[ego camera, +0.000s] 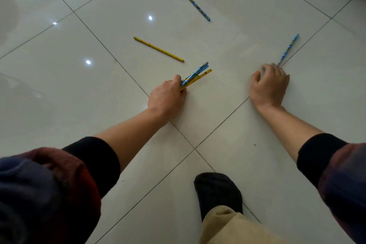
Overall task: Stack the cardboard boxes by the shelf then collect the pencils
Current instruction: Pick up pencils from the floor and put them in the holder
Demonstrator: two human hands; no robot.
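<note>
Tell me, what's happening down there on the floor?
A person is gathering pencils off the tiled floor. The left hand grips a bunch of pencils, while the right hand reaches onto the end of a blue pencil. A yellow pencil and a patterned blue pencil lie loose farther out.

Left hand point(168, 97) gripping pencil bundle point(196, 77) low over tiled floor point(79, 85) | right hand point(269, 83) curled at blue pencil point(288, 49), fingertips on its near end | yellow pencil point(158, 49) and patterned pencil point(194, 3) lying loose, well apart | socked foot point(217, 192) below.
</note>
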